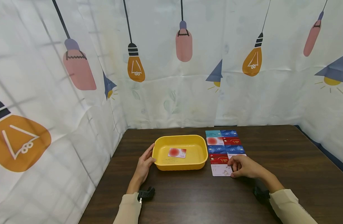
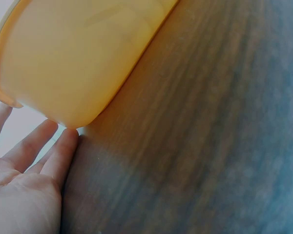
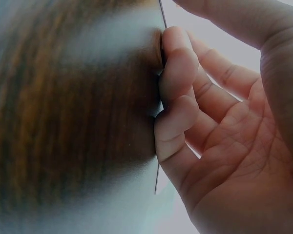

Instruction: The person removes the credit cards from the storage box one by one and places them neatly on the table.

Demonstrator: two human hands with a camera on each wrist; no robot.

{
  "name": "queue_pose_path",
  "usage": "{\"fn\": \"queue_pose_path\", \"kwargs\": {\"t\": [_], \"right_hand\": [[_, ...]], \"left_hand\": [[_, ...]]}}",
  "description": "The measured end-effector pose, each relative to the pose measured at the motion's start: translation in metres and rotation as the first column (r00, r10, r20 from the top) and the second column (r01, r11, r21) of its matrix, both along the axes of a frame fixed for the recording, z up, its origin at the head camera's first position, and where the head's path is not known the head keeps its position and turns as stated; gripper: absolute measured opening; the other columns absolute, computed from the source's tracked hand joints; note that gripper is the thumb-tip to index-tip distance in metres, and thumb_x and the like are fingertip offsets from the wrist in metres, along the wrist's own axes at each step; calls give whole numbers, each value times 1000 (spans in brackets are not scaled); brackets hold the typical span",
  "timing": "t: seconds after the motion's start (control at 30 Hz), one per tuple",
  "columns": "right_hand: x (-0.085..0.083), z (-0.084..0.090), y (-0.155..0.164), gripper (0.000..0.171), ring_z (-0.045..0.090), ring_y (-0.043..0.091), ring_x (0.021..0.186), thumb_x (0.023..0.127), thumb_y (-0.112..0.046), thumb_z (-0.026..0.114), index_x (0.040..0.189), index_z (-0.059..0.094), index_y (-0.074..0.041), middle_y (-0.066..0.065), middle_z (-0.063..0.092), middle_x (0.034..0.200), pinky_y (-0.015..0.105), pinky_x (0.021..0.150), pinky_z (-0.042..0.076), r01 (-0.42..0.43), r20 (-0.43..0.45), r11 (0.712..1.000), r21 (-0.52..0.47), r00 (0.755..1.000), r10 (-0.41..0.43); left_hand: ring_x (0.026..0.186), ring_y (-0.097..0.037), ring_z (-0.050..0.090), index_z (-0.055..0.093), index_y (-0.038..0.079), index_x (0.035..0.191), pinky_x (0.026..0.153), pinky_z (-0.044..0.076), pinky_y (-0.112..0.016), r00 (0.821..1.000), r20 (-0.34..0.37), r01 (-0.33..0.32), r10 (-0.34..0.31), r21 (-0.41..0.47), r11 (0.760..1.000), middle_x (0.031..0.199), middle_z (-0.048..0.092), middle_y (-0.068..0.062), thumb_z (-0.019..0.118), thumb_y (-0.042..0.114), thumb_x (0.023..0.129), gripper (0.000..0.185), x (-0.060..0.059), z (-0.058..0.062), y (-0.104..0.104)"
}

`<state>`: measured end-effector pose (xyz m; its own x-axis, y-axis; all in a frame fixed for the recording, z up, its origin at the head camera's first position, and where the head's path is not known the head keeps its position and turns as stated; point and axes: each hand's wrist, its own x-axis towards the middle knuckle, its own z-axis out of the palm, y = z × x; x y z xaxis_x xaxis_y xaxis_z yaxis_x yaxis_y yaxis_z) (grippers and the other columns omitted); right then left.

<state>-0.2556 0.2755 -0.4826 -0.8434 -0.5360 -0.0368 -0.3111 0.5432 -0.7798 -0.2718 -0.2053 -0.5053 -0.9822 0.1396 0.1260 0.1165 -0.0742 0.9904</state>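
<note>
Right hand (image 1: 244,167) sits nearest on the dark table (image 1: 286,161), fingers curled and pinching the edge of a whitish card (image 1: 220,170) at the front of the card rows (image 1: 223,146). Left hand (image 1: 144,163) rests with straight fingers against the yellow tub (image 1: 179,165), which has a red-dot card (image 1: 177,152) lying inside.
</note>
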Motion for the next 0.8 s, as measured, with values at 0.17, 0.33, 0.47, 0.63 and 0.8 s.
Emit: {"fn": "queue_pose_path", "kwargs": {"t": [0.17,0.33,0.47,0.63,0.8], "right_hand": [[0,0,0,37,54,9,68,81,-18,85,107,63,-3,4,60,81,21,59,50,2,-1,1000,4,1000,-2],[0,1,0,37,54,9,68,82,-17,85,108,64,-2,4,61,81,21,60,50,-4,3,1000,-9,1000,4],[-1,2,-1,32,55,10,68,85,-21,82,106,64,-4,4,62,81,21,61,51,17,-1,1000,10,1000,-17],[1,7,-14,26,55,11,70,90,-26,78,104,65,-7,1,61,81,23,61,50,102,-75,994,31,992,-100],[4,24,-43,26,56,14,74,92,-26,76,108,67,-8,-1,61,82,24,62,51,154,-146,988,-26,977,-156]], "left_hand": [[140,-39,44,36,16,160,100,51,-20,1000,0,2,-2,8,1000,160,41,-19,47,-3,95,68,1,0,0],[140,-40,44,36,15,160,100,51,-20,1000,-5,2,-2,14,1000,160,40,-20,47,-3,95,68,1,0,1],[140,-40,44,36,15,160,100,51,-21,1000,-8,2,-1,14,1000,160,40,-19,47,-3,95,68,1,0,0],[138,-39,44,37,17,159,99,51,-20,1000,-7,2,-2,6,1000,160,41,-19,47,-3,95,68,1,1,-1],[140,-39,44,37,16,160,101,51,-21,1000,-3,8,-8,9,1000,160,40,-19,47,-4,96,68,0,0,-1]]}}
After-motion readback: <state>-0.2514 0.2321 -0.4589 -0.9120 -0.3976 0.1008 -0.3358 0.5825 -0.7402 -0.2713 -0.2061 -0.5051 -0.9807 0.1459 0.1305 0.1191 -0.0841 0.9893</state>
